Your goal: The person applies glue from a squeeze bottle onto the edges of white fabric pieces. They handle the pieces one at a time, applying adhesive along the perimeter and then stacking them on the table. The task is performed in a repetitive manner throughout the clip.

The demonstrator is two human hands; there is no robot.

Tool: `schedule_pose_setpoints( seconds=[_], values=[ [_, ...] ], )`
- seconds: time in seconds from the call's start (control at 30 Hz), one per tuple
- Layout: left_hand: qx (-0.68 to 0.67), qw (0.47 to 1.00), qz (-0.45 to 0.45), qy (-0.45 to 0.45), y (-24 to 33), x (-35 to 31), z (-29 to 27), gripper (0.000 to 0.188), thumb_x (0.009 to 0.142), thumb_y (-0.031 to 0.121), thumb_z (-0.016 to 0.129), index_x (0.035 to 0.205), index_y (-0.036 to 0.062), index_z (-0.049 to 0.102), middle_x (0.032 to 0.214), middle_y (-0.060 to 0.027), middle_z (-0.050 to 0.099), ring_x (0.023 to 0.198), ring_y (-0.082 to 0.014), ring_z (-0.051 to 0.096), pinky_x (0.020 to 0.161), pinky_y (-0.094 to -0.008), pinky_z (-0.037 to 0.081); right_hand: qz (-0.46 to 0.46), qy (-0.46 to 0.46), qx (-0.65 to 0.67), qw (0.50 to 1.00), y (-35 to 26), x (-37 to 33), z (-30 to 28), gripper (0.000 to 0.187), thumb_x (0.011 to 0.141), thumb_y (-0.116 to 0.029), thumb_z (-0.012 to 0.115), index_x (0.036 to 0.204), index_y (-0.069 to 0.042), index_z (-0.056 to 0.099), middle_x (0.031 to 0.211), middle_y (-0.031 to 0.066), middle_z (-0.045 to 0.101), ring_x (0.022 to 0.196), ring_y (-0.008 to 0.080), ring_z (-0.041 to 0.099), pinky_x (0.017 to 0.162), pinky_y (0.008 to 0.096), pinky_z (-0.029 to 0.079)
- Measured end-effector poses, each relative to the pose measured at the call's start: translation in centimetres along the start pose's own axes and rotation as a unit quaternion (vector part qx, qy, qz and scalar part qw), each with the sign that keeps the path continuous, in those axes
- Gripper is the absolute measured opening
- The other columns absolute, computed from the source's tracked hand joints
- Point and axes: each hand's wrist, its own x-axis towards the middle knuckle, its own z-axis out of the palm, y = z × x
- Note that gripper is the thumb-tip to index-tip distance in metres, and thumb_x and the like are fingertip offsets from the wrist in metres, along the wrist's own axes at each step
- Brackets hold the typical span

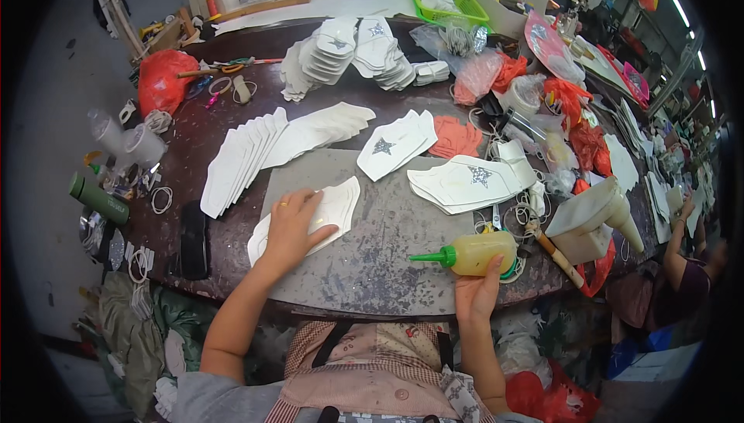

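Note:
My left hand (pixel 290 229) lies with its fingers spread on a curved white shoe-upper-like piece (pixel 339 204), pressing it to the worktable. A small wet-looking spot shows on the piece beside the fingers. In my right hand (pixel 477 296) is a squeeze bottle (pixel 471 253) of yellowish liquid, tipped on its side, its green nozzle pointing left toward that piece. Beyond the hands, white pieces with a silver star lie in a short stack (pixel 395 144) and in another stack (pixel 461 184) nearer the bottle. Plain white pieces (pixel 246 161) are fanned out behind my left hand.
Taller stacks of white pieces (pixel 325 55) stand farther back, with orange-red pieces (pixel 456 138) nearer. Plastic bags, cords and a wooden-handled tool (pixel 559 256) crowd the right side. At left are a black phone-like case (pixel 194 240) and a green bottle (pixel 99 198).

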Motion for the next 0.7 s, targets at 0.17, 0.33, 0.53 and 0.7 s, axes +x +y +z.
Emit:
schedule_pose_setpoints(
  seconds=[0.17, 0.33, 0.53, 0.7],
  values=[
    [-0.016, 0.997, 0.026, 0.075, 0.2, -0.2, -0.7, 0.049, 0.076, 0.026, 0.08, 0.116, 0.0034, 0.064, 0.12, -0.014, 0.058, 0.111, -0.031, 0.054, 0.098, -0.0422, 0.04, -0.012, 0.006, 0.02, 1.0, 0.1, -0.1, 0.2, 0.055, 0.1, -0.044, 0.054, 0.141, -0.009, 0.043, 0.133, 0.0103, 0.056, 0.118, 0.0257, 0.059, 0.095, 0.0433, 0.055],
    [-0.173, 0.983, 0.052, 0.026, 2.3, 0.1, -4.9, 0.045, 0.082, 0.015, 0.077, 0.123, 0.0062, 0.059, 0.09, -0.0109, 0.068, 0.086, -0.0269, 0.065, 0.081, -0.0366, 0.05, 0.007, -0.03, 0.012, 0.999, -0.6, -0.1, -0.4, 0.056, 0.1, -0.044, 0.054, 0.141, -0.008, 0.043, 0.135, 0.0103, 0.054, 0.12, 0.0246, 0.057, 0.098, 0.0425, 0.052],
    [-0.184, 0.954, 0.154, -0.179, 4.7, -2.8, -2.2, 0.04, 0.086, 0.015, 0.069, 0.126, 0.0198, 0.064, 0.092, -0.009, 0.063, 0.08, -0.0265, 0.065, 0.067, -0.0377, 0.052, -0.031, -0.048, -0.108, 0.992, -1.2, -1.2, 0.7, 0.048, 0.1, -0.028, 0.06, 0.137, -0.002, 0.044, 0.126, 0.0099, 0.057, 0.115, 0.0218, 0.06, 0.098, 0.0391, 0.051],
    [-0.127, 0.969, 0.197, -0.078, 4.1, -4.1, 0.4, 0.036, 0.078, 0.01, 0.072, 0.112, 0.0215, 0.074, 0.086, -0.0053, 0.059, 0.072, -0.0217, 0.061, 0.059, -0.0337, 0.049, -0.031, -0.043, -0.187, 0.981, 0.0, 0.1, 2.0, 0.037, 0.095, -0.015, 0.068, 0.124, 0.001, 0.053, 0.109, 0.0052, 0.062, 0.098, 0.013, 0.06, 0.087, 0.0287, 0.049]
  ],
)
